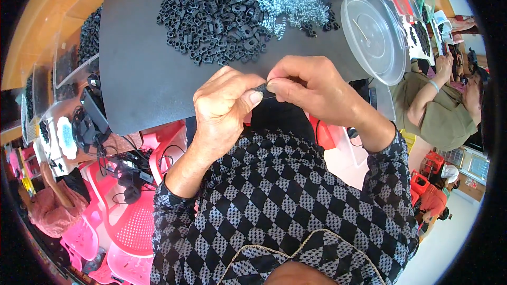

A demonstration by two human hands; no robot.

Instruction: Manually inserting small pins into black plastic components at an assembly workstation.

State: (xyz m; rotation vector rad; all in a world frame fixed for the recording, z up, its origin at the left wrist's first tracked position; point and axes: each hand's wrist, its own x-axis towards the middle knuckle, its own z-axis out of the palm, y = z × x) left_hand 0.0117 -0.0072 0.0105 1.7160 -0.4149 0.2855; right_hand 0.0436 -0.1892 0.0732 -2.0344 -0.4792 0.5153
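Note:
Close together at the near edge of the dark table, both my hands are pinched. My left hand [222, 103] grips a small black plastic piece [262, 90] between thumb and forefinger. Thumb and fingertips of my right hand [309, 84] meet at the other end of that piece; whatever they pinch there is too small to make out. Beyond my hands spreads a heap of small black plastic pieces with holes [211, 16]. A pile of small silvery coil springs [296, 2] lies on the heap's right side.
Right of the springs is a round clear plastic lid [372, 37] with a thin stick on it. Clear bins of black pieces [90, 34] stand at the left, above tangled black cables [87, 129] and a pink plastic chair [137, 227]. Another person [438, 100] sits at the right.

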